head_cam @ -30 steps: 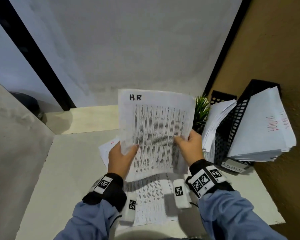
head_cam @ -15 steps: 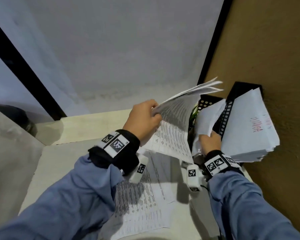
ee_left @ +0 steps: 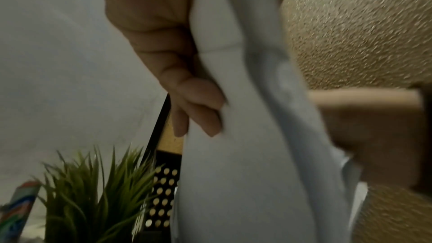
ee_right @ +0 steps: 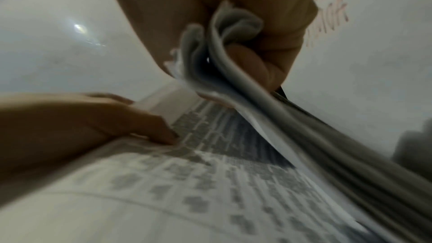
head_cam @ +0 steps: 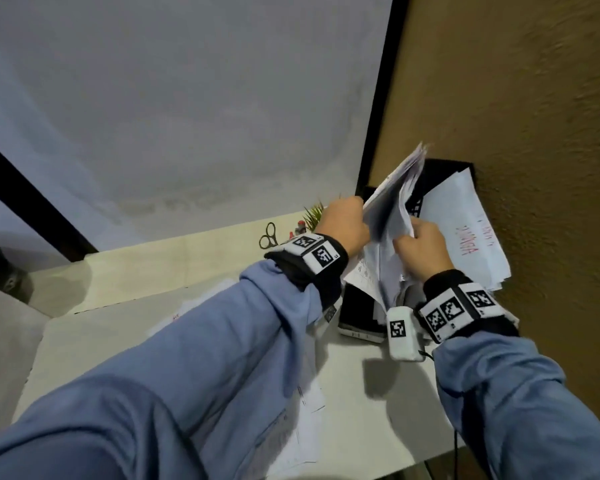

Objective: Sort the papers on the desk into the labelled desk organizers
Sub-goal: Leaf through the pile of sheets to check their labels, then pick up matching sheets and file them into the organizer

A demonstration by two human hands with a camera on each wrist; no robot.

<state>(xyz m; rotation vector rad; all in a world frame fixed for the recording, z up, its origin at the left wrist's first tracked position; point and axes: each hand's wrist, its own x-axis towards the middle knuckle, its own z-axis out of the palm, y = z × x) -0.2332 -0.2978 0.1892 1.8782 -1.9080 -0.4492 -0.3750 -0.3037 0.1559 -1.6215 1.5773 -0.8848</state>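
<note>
My left hand point(head_cam: 354, 221) grips the printed H.R sheets point(head_cam: 390, 206) and holds them upright against the left black organizer point(head_cam: 357, 311) in the desk's far right corner. In the left wrist view its curled fingers point(ee_left: 201, 112) press the white sheets point(ee_left: 233, 145). My right hand point(head_cam: 411, 242) clutches a bundle of papers point(ee_right: 224, 58) standing in that organizer and holds it to the right. Beside it, the printed sheets point(ee_right: 210, 173) lie under my left hand's thumb point(ee_right: 161, 134). The right organizer point(head_cam: 444, 169) holds a stack with red writing point(head_cam: 465, 233).
More printed papers point(head_cam: 305, 427) lie on the desk under my left sleeve. Scissors point(head_cam: 268, 235) and a small green plant point(head_cam: 314, 213) sit on the back ledge. A brown wall point(head_cam: 534, 168) runs close on the right, and the desk's front edge is near.
Both hands have carried the H.R sheets from the desk's middle to the right corner. The right hand let go of them and took hold of the papers in the organizer.
</note>
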